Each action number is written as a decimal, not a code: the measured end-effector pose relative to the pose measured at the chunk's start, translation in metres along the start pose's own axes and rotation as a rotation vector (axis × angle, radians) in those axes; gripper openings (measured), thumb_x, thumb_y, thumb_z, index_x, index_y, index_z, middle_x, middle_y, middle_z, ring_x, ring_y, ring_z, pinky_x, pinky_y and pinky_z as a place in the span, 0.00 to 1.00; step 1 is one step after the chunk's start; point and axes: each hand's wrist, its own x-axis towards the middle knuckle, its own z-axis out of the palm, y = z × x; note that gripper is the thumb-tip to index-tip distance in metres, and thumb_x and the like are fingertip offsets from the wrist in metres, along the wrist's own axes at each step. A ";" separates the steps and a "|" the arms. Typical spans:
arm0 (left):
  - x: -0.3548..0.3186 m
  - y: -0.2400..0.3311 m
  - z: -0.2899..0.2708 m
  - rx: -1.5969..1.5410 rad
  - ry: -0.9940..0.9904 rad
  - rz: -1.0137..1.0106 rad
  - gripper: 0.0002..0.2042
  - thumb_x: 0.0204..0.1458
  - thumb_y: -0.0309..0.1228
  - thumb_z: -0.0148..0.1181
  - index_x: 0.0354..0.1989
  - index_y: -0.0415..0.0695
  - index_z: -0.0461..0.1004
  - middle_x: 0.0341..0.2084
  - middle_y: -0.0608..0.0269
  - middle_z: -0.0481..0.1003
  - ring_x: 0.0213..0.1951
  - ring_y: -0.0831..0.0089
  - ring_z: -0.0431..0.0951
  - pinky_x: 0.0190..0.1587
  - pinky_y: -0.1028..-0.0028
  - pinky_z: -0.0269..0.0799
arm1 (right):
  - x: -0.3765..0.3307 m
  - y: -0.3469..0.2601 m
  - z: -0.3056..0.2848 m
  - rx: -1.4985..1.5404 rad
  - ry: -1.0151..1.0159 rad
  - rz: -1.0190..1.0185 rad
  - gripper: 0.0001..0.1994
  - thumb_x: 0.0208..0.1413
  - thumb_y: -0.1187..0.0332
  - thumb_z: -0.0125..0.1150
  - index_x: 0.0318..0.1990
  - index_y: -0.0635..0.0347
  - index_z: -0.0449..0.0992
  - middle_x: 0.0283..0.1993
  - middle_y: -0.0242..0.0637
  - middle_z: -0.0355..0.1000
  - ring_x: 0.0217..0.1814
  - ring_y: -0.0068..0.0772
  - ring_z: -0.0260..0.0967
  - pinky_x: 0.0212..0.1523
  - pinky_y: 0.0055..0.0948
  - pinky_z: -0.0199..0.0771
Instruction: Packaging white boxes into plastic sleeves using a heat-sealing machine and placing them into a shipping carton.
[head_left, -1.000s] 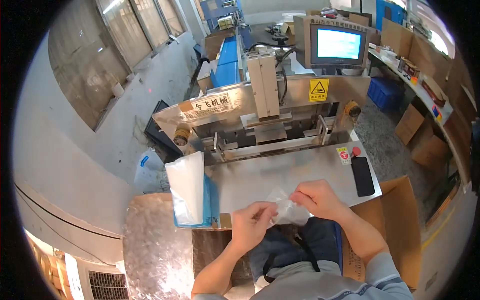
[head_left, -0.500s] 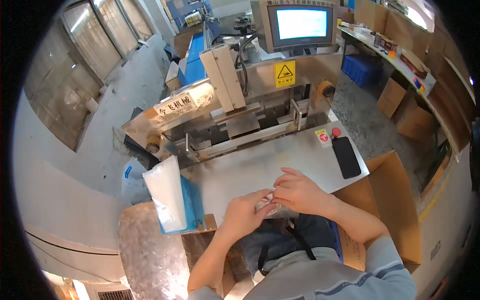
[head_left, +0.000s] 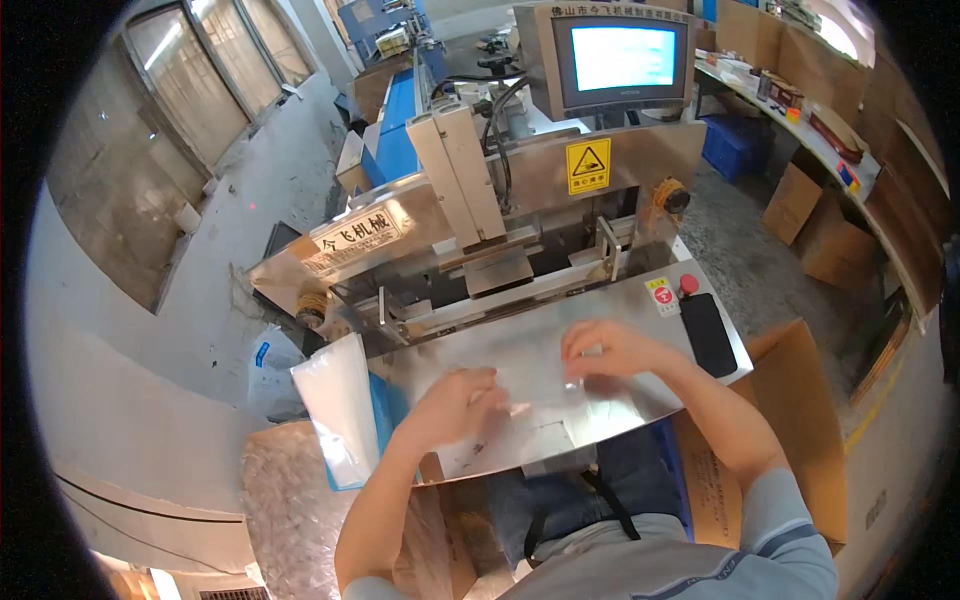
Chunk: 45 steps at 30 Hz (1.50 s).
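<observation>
My left hand [head_left: 455, 408] hovers over the left part of the metal worktop [head_left: 530, 350], its fingers smeared by motion, so whether it holds anything is unclear. My right hand [head_left: 615, 350] is above the worktop farther right. Its fingers are curled together, with a small pale glint at the tips that is too blurred to name. A gap separates the two hands. Left of my left hand, a stack of clear plastic bags [head_left: 338, 410] leans in a blue box [head_left: 380, 400].
Behind the worktop stands a metal machine with a post [head_left: 455, 175] and a lit screen [head_left: 622, 58]. A red button [head_left: 688, 284] and black phone [head_left: 708, 335] are at right. Cardboard [head_left: 790, 430] lies beyond the right edge, a plastic-covered pile [head_left: 300, 500] at lower left.
My hands, together near the worktop's front edge before, have moved apart. The left went leftward, the right slightly right and away from me. The view has shifted slightly.
</observation>
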 end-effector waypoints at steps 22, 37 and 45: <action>0.136 -0.095 0.013 0.292 0.664 -0.221 0.25 0.48 0.36 0.69 0.54 0.37 0.73 0.53 0.42 0.73 0.58 0.41 0.69 0.59 0.51 0.66 | 0.118 0.067 0.018 -0.862 0.208 0.118 0.24 0.58 0.62 0.60 0.59 0.64 0.70 0.63 0.49 0.67 0.68 0.51 0.61 0.65 0.51 0.63; 0.015 0.006 0.164 0.397 0.553 -0.247 0.37 0.58 0.55 0.55 0.64 0.33 0.64 0.66 0.37 0.60 0.70 0.43 0.56 0.69 0.41 0.46 | 0.122 0.061 0.014 -0.811 0.144 0.162 0.31 0.60 0.53 0.59 0.66 0.60 0.64 0.70 0.48 0.62 0.75 0.52 0.53 0.72 0.58 0.51; 0.012 0.005 0.169 0.421 0.541 -0.240 0.37 0.60 0.56 0.52 0.65 0.34 0.63 0.67 0.39 0.60 0.70 0.45 0.56 0.69 0.40 0.44 | 0.122 0.061 0.012 -0.861 0.140 0.215 0.29 0.64 0.52 0.55 0.67 0.58 0.62 0.67 0.50 0.64 0.76 0.54 0.51 0.72 0.59 0.49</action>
